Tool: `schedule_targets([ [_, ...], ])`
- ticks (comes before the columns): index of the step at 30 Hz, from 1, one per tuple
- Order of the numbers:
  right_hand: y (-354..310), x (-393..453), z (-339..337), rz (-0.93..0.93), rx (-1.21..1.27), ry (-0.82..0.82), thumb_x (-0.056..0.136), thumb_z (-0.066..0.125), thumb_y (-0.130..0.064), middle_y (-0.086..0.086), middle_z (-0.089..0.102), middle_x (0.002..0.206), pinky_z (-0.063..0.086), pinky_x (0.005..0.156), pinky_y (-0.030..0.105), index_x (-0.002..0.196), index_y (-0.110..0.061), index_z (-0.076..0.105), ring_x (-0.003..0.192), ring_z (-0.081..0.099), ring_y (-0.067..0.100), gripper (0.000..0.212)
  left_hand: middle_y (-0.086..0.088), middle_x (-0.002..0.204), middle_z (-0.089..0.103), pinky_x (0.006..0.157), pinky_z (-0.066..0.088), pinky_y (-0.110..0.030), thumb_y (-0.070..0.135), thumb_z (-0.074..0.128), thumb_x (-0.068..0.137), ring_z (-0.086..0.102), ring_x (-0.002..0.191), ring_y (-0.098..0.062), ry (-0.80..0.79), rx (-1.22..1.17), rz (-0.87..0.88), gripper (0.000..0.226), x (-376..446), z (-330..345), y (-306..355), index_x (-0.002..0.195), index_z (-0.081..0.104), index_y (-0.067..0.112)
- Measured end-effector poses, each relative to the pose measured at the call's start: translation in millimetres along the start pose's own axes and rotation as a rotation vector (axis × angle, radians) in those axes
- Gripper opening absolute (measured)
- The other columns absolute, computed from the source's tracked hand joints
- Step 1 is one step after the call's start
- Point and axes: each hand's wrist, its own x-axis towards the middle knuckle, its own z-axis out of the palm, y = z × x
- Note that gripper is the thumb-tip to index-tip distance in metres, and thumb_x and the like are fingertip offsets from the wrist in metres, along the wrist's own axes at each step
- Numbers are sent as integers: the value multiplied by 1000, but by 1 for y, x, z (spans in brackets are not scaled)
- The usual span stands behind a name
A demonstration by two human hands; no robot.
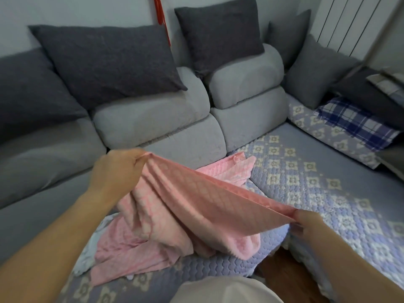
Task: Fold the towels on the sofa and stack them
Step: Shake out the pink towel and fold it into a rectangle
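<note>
Mid-frame, the left hand [115,169] and right hand [310,224] each pinch a corner of the pink towel [196,200], fingers clamped; keep that edge taut, probably the long side, and bring corners together evenly

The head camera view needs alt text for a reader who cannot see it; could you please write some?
A person's left hand and right hand each pinch a corner of a pink towel, stretching its top edge over a grey sofa. More pink towels lie crumpled beneath on a floral quilted cover.
</note>
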Motion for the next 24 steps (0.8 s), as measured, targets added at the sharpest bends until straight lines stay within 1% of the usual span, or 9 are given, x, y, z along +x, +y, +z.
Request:
schedule_targets([
  [2,1,-2,-7,180,376,-162,85,50,19,19,57,86,60,60,32,95,8,59,56,64,28,17,-15,78,72,61,55,-43,50,43,98,68,71,-42,-65,75,-21,42,-24,25,-23,91,75,25],
  [4,5,4,-8,164,444,-197,91,45,18,17,56,84,56,43,28,95,12,58,63,62,25,15,-9,74,73,57,54,-39,56,36,92,70,68,-37,-175,100,19,48,-54,50,-44,85,74,28],
  [6,9,18,-13,-2,421,-65,95,49,11,12,59,81,56,49,29,112,8,61,76,59,22,21,3,73,73,54,50,-31,65,33,89,72,70,-28,-295,118,103,52,-88,73,-62,80,70,31],
  [8,9,24,-16,-45,521,-66,97,50,2,6,62,76,52,56,24,111,-2,63,90,62,24,19,10,70,69,50,41,-26,72,29,89,70,66,-18,-421,106,197,55,-123,97,-75,74,63,31],
  [12,10,26,-13,28,709,-117,98,44,6,9,54,88,52,45,19,101,-4,62,77,56,16,21,12,72,66,50,50,-30,67,36,86,67,63,-14,-590,85,213,41,-191,136,-92,77,53,31],
  [16,3,2,-10,-91,386,-155,93,48,11,15,62,100,56,48,19,102,2,66,85,62,20,22,11,73,68,57,46,-29,60,48,90,65,68,-13,-629,-45,-41,18,-223,149,-99,76,53,49],
  [18,6,-2,-10,-110,222,-196,95,51,8,16,62,103,60,52,24,104,2,65,84,66,23,19,7,64,65,56,47,-30,49,57,92,63,61,-17,-570,-81,-198,27,-231,157,-98,66,54,41],
  [21,21,-2,-1,-32,-144,-213,97,52,-4,15,62,79,52,42,25,101,-3,63,47,64,18,13,-3,69,69,60,47,-35,43,56,97,63,65,-28,-456,-87,-453,41,-237,163,-86,62,55,22],
  [24,40,-1,8,58,-15,-339,104,41,-9,12,65,73,54,47,26,107,-17,67,54,65,17,28,-18,79,71,66,46,-38,35,58,98,65,74,-37,-412,-76,-635,38,-241,169,-71,66,61,14],
])
